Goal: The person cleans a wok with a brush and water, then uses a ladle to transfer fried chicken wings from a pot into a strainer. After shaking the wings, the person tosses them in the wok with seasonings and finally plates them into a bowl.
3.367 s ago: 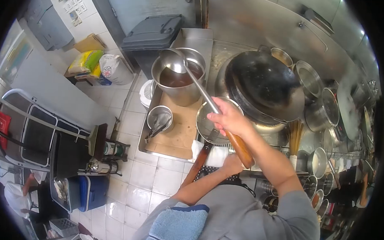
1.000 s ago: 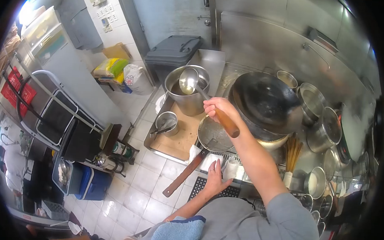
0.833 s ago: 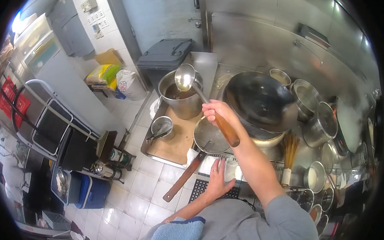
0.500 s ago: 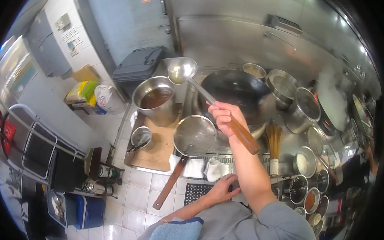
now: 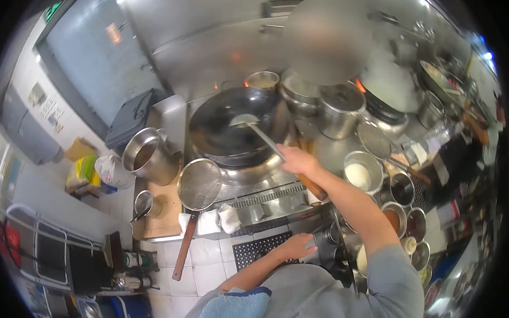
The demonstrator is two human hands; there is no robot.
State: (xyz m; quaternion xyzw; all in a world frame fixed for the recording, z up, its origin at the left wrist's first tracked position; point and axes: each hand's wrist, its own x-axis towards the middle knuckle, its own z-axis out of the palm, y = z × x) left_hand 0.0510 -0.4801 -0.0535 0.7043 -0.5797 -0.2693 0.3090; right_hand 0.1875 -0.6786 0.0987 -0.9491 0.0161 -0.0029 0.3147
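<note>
My right hand is wrapped round the handle of a ladle, with its wooden end sticking out behind my fist. The ladle's bowl is inside a large black wok on the range, tilted so its rounded back shows. What lies in the wok, if anything, I cannot make out. Near my waist, my left hand holds nothing, its fingers stretched out, just in front of the range's edge. A round mesh strainer with a wooden handle rests left of the wok, its handle pointing over the front edge.
Small flames show behind the wok. A steel pot of brown liquid and a small steel cup stand on the left board. White cloths lie along the front edge. Lidded pots and several seasoning bowls are on the right.
My right hand has lowered the ladle from in the air at the left into the wok. Flames now show behind the wok. The view has turned to the right.
</note>
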